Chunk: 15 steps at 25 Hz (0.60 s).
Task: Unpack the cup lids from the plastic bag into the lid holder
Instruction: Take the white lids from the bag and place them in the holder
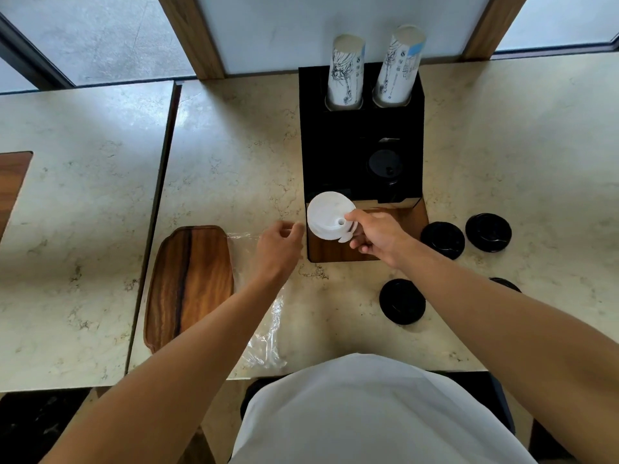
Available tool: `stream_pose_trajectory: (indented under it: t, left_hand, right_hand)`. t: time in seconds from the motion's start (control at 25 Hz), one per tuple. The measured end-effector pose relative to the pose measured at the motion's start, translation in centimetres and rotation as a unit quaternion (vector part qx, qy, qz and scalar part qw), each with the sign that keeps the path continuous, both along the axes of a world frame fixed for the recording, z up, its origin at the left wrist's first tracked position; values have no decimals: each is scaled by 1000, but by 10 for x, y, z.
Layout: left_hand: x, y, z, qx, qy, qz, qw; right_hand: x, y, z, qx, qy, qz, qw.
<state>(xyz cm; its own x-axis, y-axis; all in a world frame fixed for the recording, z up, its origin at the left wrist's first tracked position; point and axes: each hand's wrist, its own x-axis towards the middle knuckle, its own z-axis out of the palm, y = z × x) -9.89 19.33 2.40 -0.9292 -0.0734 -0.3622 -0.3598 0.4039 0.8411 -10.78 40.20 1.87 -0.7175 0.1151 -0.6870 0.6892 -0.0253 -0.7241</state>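
Note:
My right hand (376, 234) pinches a stack of white cup lids (326, 214) by its near edge, holding it over the front left corner of the black lid holder (321, 155). A black lid (385, 164) sits in the holder's right compartment. My left hand (279, 244) hovers just left of the white lids with fingers loosely curled, holding nothing. The clear plastic bag (268, 333) lies flat and crumpled on the counter under my left forearm.
Several loose black lids (442, 239) (488, 232) (402, 301) lie on the marble counter (234, 162) right of the holder. Two cup stacks (346, 72) (398, 65) stand in the holder's back slots. A wooden tray (191, 283) lies left of the bag.

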Motion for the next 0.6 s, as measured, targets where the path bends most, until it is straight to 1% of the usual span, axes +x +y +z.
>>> stream_pose_trajectory:
  t: [0.04, 0.08, 0.2, 0.28, 0.4, 0.6]
  left_hand:
    - [-6, 10, 3, 50, -17, 13, 999]
    - [-11, 19, 4, 80, -22, 19, 996]
    - [-27, 40, 7, 137, -27, 46, 989]
    - [-41, 49, 8, 154, -24, 61, 986]
    - [-64, 57, 11, 143, -17, 77, 987]
    - [-99, 71, 8, 71, -25, 102, 992]
  right_hand:
    - [-3, 2, 4, -5, 8, -8, 1000]
    - [-6, 4, 8, -8, 15, -14, 1000]
    - [-19, 9, 18, -7, 34, -37, 999]
    - [-30, 12, 23, -4, 38, -54, 998]
    - [-47, 11, 25, 15, 40, -67, 997]
    - [-76, -4, 16, 79, 55, -99, 990]
